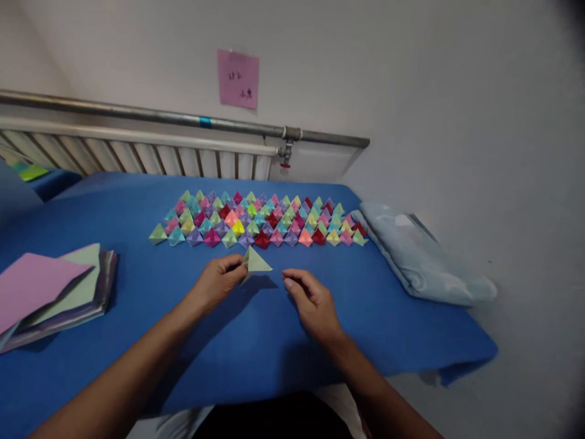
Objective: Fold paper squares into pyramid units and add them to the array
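Observation:
Between the thumb and fingers of my left hand (222,278) is a pale green folded paper piece (258,262), held above the blue-covered table with one sharp corner pointing right. My right hand (316,300) is just right of that corner, apart from the paper. Its thumb and fingertips are drawn together, and I see nothing in them. Beyond both hands stand rows of small colourful folded paper pieces (237,228), in green, purple, pink, red, yellow and blue.
A stack of coloured paper sheets (43,286) lies at the left. On the right is a folded light blue cloth bundle (414,259). A radiator (169,158) and a metal pipe (150,114) run along the wall under a pink note (238,79). Blue cloth (269,341) covers the table.

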`<state>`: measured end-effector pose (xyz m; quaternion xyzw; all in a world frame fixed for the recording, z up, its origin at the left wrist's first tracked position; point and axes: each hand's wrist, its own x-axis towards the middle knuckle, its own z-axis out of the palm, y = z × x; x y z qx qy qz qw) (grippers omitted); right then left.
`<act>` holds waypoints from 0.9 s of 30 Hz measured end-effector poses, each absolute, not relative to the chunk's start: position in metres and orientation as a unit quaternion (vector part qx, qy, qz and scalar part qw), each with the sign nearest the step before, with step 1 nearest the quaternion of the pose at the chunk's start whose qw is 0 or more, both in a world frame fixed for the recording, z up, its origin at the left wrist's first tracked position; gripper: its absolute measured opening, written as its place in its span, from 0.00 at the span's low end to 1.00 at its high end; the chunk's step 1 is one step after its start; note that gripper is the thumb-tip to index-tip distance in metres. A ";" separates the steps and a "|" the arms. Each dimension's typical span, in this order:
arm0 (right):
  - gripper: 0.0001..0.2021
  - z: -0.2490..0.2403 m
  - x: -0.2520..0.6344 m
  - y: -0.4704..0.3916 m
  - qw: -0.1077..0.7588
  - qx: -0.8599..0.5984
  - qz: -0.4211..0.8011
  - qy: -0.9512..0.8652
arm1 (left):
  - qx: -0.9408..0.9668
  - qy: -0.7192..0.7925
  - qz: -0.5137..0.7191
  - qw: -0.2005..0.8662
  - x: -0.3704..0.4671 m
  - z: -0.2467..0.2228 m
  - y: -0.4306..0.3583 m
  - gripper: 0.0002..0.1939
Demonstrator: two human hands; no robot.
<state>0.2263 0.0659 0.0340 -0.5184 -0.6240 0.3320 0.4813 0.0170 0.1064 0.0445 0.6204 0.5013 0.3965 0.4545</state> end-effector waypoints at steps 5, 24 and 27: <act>0.14 0.051 0.196 0.122 0.489 -0.499 0.454 -0.553 | 0.396 0.424 0.477 0.660 0.022 0.033 0.127 0.13; 0.07 0.022 0.178 0.144 0.506 -0.498 0.381 -0.592 | 0.389 0.521 0.507 0.567 0.015 0.007 0.144 0.10; 0.07 0.024 0.171 0.130 0.465 -0.446 0.249 -0.723 | 0.454 0.548 0.508 0.486 0.017 0.004 0.138 0.09</act>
